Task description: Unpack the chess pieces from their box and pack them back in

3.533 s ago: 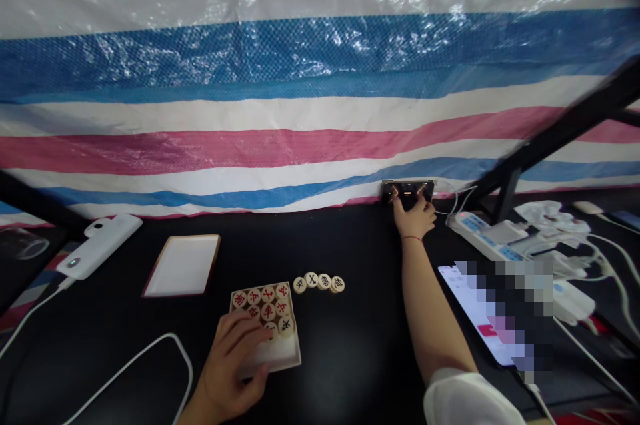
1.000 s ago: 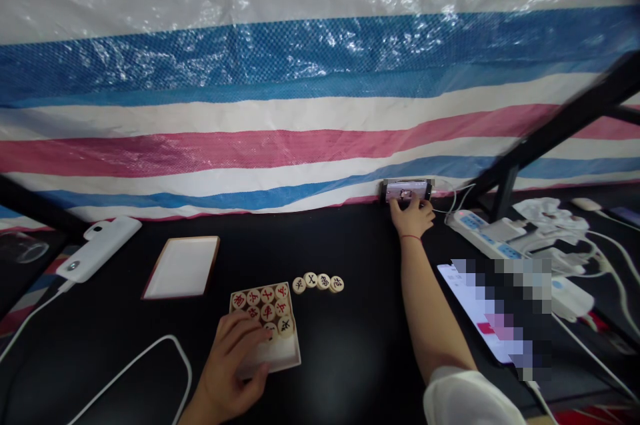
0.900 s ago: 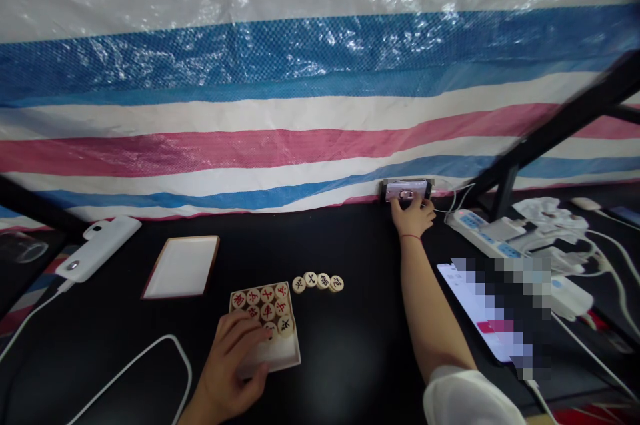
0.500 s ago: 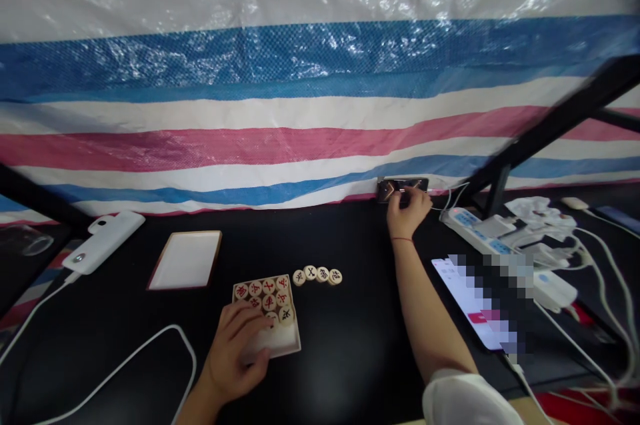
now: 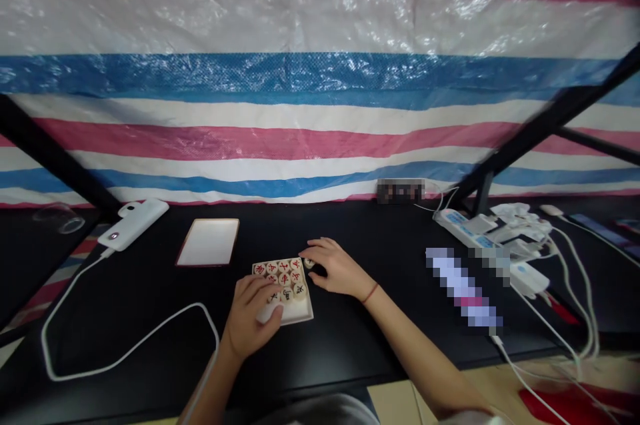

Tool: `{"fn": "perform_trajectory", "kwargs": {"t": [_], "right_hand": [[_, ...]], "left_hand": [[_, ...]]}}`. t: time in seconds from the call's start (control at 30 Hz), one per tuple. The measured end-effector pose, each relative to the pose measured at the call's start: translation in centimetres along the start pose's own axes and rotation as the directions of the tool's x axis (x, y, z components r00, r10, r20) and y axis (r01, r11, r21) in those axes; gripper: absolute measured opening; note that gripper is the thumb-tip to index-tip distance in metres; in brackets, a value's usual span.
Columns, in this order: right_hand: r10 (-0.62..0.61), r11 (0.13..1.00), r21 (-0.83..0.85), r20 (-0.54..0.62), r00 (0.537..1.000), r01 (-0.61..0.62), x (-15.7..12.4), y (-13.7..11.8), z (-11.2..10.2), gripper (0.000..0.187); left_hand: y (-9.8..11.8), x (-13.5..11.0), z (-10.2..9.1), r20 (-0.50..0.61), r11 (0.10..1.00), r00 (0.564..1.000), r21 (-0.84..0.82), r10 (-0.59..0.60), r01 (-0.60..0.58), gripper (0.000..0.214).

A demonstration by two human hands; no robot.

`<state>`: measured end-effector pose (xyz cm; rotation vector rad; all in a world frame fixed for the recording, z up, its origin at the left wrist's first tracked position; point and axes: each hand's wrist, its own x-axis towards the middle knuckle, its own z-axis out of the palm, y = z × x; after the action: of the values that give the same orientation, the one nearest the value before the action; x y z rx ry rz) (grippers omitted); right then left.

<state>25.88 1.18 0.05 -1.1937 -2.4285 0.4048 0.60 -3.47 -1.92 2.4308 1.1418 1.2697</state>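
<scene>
A shallow white box (image 5: 302, 310) of round wooden chess pieces (image 5: 285, 274) with red and black characters lies on the black table. My left hand (image 5: 253, 318) grips its near left part, fingers curled on top and thumb at the front edge. My right hand (image 5: 334, 268) lies just right of the box with its fingers spread over the loose pieces there. One loose piece (image 5: 309, 263) shows under the fingertips; the others are hidden.
The box lid (image 5: 208, 242) lies left of the box, with a white power bank (image 5: 133, 222) and its looping cable (image 5: 125, 352) further left. A blurred phone (image 5: 463, 288), power strips (image 5: 460, 225) with cords and a small propped phone (image 5: 400, 190) lie right. A striped tarp hangs behind.
My right hand has left the small phone at the back and come down over the loose pieces beside the box. The view has tilted and shifted. My left hand stays on the box.
</scene>
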Motion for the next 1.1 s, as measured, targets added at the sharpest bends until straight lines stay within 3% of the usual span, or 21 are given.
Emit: {"fn": "perform_trajectory", "kwargs": {"t": [0.1,0.2,0.33,0.43,0.57,0.8,0.97,1.1], "right_hand": [[0.012,0.998,-0.060,0.014,1.000,-0.011,0.7,0.3,0.5,0.032],[0.039,0.998,-0.039,-0.075,0.996,-0.042,1.0,-0.5,0.3,0.024],[0.204,0.957,0.257,-0.279,0.938,-0.132,0.4,-4.6,0.4,0.024],[0.316,0.844,0.512,-0.237,0.919,-0.158,-0.2,-8.3,1.4,0.029],[0.415,0.753,0.629,-0.222,0.883,-0.196,-0.6,-10.7,2.8,0.026],[0.397,0.716,0.680,-0.212,0.893,-0.157,-1.0,-10.7,3.4,0.031],[0.488,0.640,0.750,-0.228,0.842,-0.168,-1.7,-9.4,3.4,0.028],[0.545,0.582,0.799,-0.245,0.802,-0.152,-2.2,-8.1,3.6,0.027]], "left_hand": [[0.0,0.1,0.1,-0.018,1.000,1.000,0.022,0.008,-0.008,0.019],[-0.4,0.0,0.2,-0.079,0.996,0.996,0.082,-0.039,0.046,0.019],[-0.4,-0.4,0.3,-0.094,0.992,0.992,0.084,-0.086,0.094,0.027],[0.4,-0.9,0.2,-0.031,0.994,0.994,0.016,-0.104,0.105,0.035],[1.5,-1.5,-0.5,0.028,0.990,0.990,-0.046,-0.136,0.137,0.031],[2.6,-1.5,-2.0,0.024,0.988,0.989,-0.058,-0.145,0.147,0.027],[1.9,-2.2,-2.0,-0.083,0.994,0.991,-0.028,-0.107,0.105,0.010],[1.1,-3.3,-1.4,-0.059,0.999,0.998,0.047,-0.015,0.018,0.009]]}}
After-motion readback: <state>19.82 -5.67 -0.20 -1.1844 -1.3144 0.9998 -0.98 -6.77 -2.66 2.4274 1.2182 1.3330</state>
